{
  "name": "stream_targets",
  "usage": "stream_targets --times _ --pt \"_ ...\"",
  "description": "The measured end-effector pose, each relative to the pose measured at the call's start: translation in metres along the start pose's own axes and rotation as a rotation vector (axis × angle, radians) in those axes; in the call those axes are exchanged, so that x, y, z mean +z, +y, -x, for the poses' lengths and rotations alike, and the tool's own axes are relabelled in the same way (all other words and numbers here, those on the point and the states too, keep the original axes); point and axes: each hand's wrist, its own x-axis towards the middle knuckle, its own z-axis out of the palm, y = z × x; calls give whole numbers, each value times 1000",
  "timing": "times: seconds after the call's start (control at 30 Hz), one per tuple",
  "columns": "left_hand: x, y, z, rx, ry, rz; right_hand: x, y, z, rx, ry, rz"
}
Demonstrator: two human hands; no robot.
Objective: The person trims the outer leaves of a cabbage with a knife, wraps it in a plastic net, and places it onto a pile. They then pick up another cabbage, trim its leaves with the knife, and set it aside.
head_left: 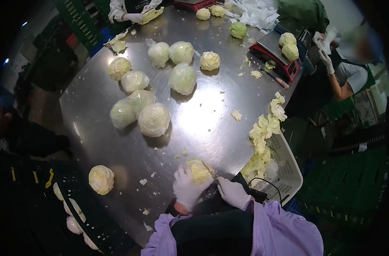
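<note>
My left hand (188,187), in a white glove, is wrapped round the left and lower side of a pale yellow-green cabbage (199,170) at the table's near edge. Just right of the cabbage, my gloved right hand (233,193) is closed on what looks like a small knife (210,169). Its thin blade lies against the cabbage's right side, and the handle is mostly hidden in the hand. Another cabbage (101,179) sits to the left on the metal table (130,170).
Wrapped cabbages (154,120) stand mid-table. A white basket (288,166) of loose leaves (260,141) is at the right edge. Beyond it are a knife (276,80) and a red scale (274,62). One co-worker (352,72) is at the right, another (134,13) across the table.
</note>
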Motion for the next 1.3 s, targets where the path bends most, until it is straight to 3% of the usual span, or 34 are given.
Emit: stream_targets --times 0.13,0.27,0.47,0.7,0.8,0.87,0.93,1.0,1.03,1.07,1.1,1.2,1.3 --pt "1 6 -1 -13 -7 -1 2 2 -26 -11 2 -11" --pt "1 -1 -3 -32 -14 10 -6 -1 -5 -43 -6 35" --pt "3 7 -7 -44 -76 -11 16 9 -19 63 2 70" --pt "2 -1 -9 -29 -28 17 2 8 0 114 -193 -86" --pt "2 9 -11 -33 -33 -29 23 19 -13 130 -102 -87" --pt "3 6 -7 16 -32 9 38 36 -29 197 -160 -115" --pt "2 -11 -6 46 -1 31 51 45 -44 61 -6 -144" --pt "5 -48 13 68 48 350 65 60 -51 -59 127 -358" --pt "16 -76 28 73 -7 597 61 56 -49 25 39 -523" --pt "10 -81 33 51 3 580 49 46 -47 113 -56 -683" --pt "6 -87 39 16 -44 647 43 37 -44 -128 91 -473" --pt "-6 -64 51 -103 -97 614 39 7 -40 -272 154 -421" --pt "1 -53 47 -281 -157 532 37 -7 -31 -268 287 -364"
